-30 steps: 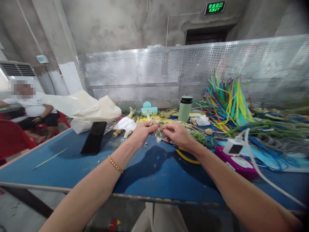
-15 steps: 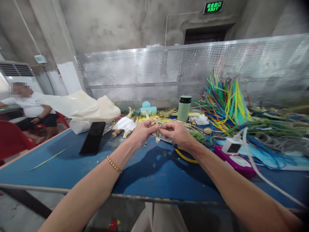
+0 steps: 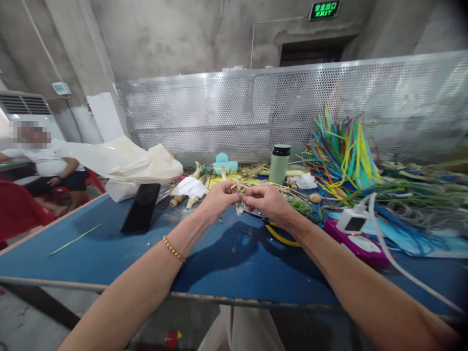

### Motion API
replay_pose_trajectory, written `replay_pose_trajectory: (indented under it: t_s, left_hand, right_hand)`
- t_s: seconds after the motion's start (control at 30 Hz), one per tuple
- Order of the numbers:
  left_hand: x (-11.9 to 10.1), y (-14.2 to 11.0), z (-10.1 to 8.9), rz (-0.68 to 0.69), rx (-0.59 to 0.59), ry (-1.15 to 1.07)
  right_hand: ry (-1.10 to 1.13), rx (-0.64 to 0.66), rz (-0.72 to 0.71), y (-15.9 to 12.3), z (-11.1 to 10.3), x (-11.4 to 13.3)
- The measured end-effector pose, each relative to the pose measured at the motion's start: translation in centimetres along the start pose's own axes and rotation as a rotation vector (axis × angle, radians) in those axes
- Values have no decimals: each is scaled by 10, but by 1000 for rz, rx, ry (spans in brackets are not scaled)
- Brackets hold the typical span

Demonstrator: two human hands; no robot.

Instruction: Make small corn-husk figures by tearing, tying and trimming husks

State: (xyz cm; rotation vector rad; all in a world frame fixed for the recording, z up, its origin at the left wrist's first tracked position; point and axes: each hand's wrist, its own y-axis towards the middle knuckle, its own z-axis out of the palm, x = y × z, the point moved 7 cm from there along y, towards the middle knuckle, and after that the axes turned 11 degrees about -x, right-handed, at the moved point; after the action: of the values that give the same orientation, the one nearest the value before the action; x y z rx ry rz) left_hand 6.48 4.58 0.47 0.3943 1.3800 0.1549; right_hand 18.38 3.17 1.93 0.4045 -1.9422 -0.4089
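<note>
Fingertips closed in a pinch, my left hand (image 3: 219,200) is over the middle of the blue table (image 3: 219,258). Close beside it, my right hand (image 3: 268,201) pinches too, with its fingers curled. Between them is a small pale piece of dry straw-like strands (image 3: 239,187); the fingers cover much of it, and it blends with similar scraps behind. Under my right wrist lies a tool with yellow handles (image 3: 281,236), partly hidden. A pale green bottle with a black lid (image 3: 279,165) stands just beyond my right hand.
A black phone (image 3: 141,208) leans at the left near a plastic bag (image 3: 146,163). Colourful strips (image 3: 347,156) pile up at the right. A magenta device (image 3: 356,243) with a white charger (image 3: 351,222) and cable is near my right forearm. Behind runs a perforated metal screen (image 3: 204,117); a person sits far left.
Both hands stay in nearly the same place, with only slight finger movement around the pale strands. Nothing on the table has visibly moved.
</note>
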Motion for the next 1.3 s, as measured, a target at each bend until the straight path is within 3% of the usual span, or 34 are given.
replay_pose_trajectory:
  t_s: [0.2, 0.37, 0.47, 0.8, 1.3]
  left_hand:
    - [3, 0, -1, -1, 19, 49]
    - [0, -3, 7, -69, 76, -84]
    - [-4, -2, 5, -78, 44, -114]
    - [1, 0, -4, -30, -19, 138]
    - [0, 0, -8, -26, -43, 234]
  right_hand:
    - [85, -3, -1, 1, 0, -3]
    - [303, -8, 86, 2, 2, -12]
    - [355, 1, 113, 2, 3, -13]
    - [163, -61, 39, 2, -2, -10]
    - [-4, -67, -9, 2, -8, 1]
